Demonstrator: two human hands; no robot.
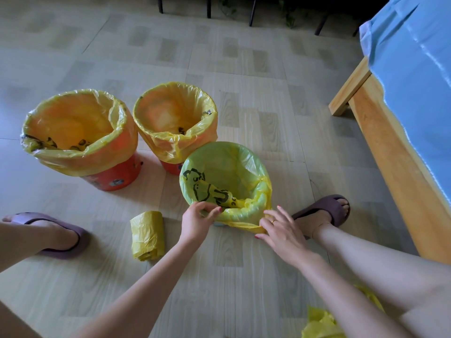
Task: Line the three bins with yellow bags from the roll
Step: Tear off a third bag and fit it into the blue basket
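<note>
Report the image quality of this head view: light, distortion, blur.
Head view: soft daylight, no hard shadows, mild sheen on the floor. Wide-angle lens bends the tile lines and the bed frame near the edges. Centre is sharp: print on the near bag reads clearly, and left hand and right hand show no motion blur. The far chair legs are dim and soft.

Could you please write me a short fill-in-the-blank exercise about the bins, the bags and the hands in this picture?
1. The number of bins already wearing a yellow bag is ____.
2. The two far bins have bodies coloured ____.
3. Both the left hand and the right hand touch the bag on the ____ bin.
4. The bag roll lies on the ____.

Missing words: three; orange; nearest; floor
</note>
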